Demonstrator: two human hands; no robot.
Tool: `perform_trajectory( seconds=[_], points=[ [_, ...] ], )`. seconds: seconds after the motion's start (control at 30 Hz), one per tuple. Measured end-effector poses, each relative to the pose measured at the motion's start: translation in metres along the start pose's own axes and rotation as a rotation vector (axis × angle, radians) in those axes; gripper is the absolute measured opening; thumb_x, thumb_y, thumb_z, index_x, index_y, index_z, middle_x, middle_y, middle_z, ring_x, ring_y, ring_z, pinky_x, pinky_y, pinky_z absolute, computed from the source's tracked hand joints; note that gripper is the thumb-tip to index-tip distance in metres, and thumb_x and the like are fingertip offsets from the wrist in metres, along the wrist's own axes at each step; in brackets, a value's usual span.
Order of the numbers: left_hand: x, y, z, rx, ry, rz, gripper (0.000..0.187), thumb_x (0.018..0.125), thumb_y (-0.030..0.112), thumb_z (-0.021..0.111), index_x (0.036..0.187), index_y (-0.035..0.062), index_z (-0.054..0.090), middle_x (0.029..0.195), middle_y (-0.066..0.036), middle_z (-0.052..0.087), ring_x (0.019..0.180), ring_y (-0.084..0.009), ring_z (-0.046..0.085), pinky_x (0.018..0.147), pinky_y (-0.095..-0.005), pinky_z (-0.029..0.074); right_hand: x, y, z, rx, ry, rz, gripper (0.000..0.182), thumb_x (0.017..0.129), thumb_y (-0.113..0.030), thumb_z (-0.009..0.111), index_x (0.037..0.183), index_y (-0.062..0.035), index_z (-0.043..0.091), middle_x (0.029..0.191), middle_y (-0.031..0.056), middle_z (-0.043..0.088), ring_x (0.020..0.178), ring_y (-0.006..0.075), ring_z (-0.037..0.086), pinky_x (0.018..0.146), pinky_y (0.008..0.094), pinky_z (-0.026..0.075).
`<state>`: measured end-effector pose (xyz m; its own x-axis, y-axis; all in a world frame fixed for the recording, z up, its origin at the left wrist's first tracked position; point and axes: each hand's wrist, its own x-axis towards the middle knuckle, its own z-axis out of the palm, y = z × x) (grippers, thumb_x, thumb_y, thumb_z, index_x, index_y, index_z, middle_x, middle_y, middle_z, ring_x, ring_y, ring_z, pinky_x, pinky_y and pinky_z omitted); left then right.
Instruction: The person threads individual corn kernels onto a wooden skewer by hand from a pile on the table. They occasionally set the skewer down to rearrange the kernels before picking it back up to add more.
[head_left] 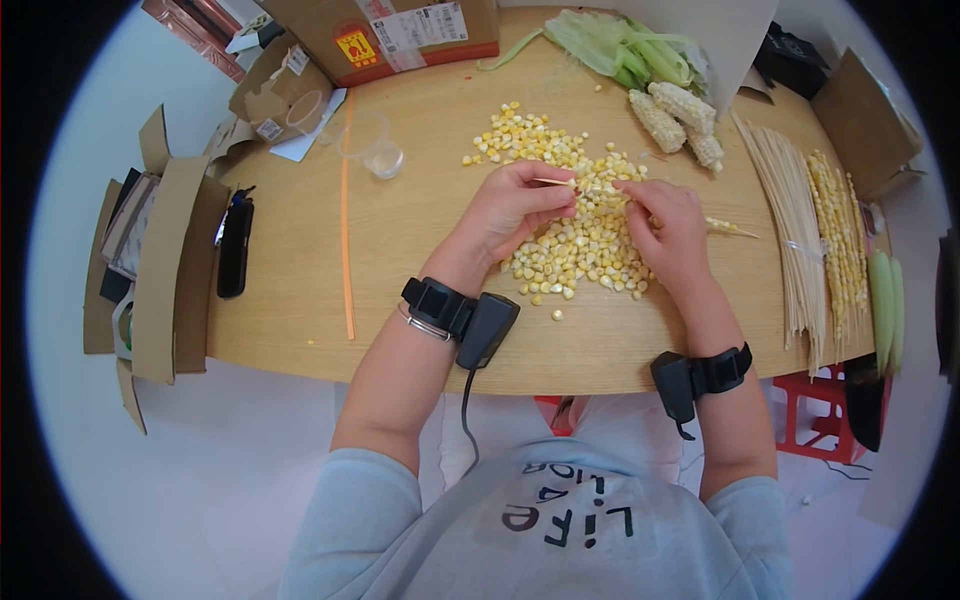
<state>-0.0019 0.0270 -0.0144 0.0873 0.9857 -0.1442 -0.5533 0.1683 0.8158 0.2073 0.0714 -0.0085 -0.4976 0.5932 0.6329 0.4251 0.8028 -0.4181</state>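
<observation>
Above a pile of loose corn kernels (580, 255), my left hand (520, 208) pinches a thin wooden skewer (548, 181) near its end. Kernels show on the skewer between my two hands. My right hand (668, 225) has its thumb and finger closed near these kernels; a skewer bearing kernels (725, 226) sticks out past its right side. Whether this is the same skewer cannot be told. My right fingertips partly hide what they hold.
Stripped cobs (682, 115) and green husks (630, 50) lie at the back. Bare skewers (785, 220), kernel-filled skewers (838, 240) and green corn ears (885, 300) are at right. Cardboard boxes (165, 270), a black case (235, 245) and clear cups (383, 160) stand left.
</observation>
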Motion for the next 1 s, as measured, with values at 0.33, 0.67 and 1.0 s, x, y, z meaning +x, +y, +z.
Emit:
perform_trajectory(
  seconds=[0.33, 0.67, 1.0],
  points=[
    [-0.001, 0.005, 0.004, 0.123, 0.117, 0.110, 0.021, 0.080, 0.002, 0.064, 0.100, -0.0020, 0.058, 0.088, -0.011, 0.064, 0.076, -0.0160, 0.062, 0.071, -0.0276, 0.053, -0.003, 0.015, 0.003, -0.040, 0.046, 0.197, 0.019, 0.075, -0.007, 0.058, 0.092, -0.0118, 0.065, 0.074, 0.0013, 0.060, 0.066, 0.0175, 0.055, 0.072, 0.0323, 0.033],
    [0.008, 0.006, -0.035, 0.778, 0.481, 0.426, 0.016, 0.079, 0.004, 0.055, 0.092, 0.0016, 0.064, 0.078, -0.003, 0.060, 0.065, -0.0084, 0.053, 0.058, -0.0190, 0.041, -0.009, 0.022, 0.002, -0.163, -0.026, 0.414, 0.021, 0.076, -0.011, 0.057, 0.096, -0.0128, 0.064, 0.084, 0.0029, 0.061, 0.078, 0.0199, 0.058, 0.075, 0.0363, 0.034],
    [0.000, 0.004, -0.023, 1.364, 0.276, 0.373, 0.019, 0.070, 0.005, 0.061, 0.089, 0.0050, 0.067, 0.077, -0.005, 0.055, 0.071, -0.0130, 0.054, 0.064, -0.0251, 0.045, -0.007, 0.020, -0.002, -0.214, -0.061, 0.492, 0.021, 0.077, -0.013, 0.055, 0.095, -0.0129, 0.066, 0.086, 0.0036, 0.061, 0.083, 0.0219, 0.058, 0.079, 0.0391, 0.035]
  ],
)
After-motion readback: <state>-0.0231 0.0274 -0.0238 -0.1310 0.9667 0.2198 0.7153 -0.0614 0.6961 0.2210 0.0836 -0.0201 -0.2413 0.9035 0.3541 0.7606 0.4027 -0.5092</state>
